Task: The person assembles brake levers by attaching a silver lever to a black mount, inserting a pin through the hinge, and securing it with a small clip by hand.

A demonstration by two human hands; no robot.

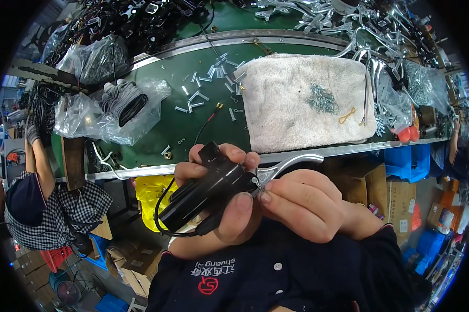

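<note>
My left hand is wrapped round a black brake lever housing, held tilted in front of my chest. From its right end a curved silver lever reaches out to the right. At the joint between lever and housing, the fingertips of my right hand pinch a small silver pin, mostly hidden by the fingers. A thin black cable loops below the housing; a red-and-black wire with brass-coloured ends lies on the bench above my left hand.
On the green bench lies a white towel bearing a pile of thin pins. Silver rivet-like pins are scattered to its left. Silver levers and black parts are heaped behind. A glove rests on plastic bags.
</note>
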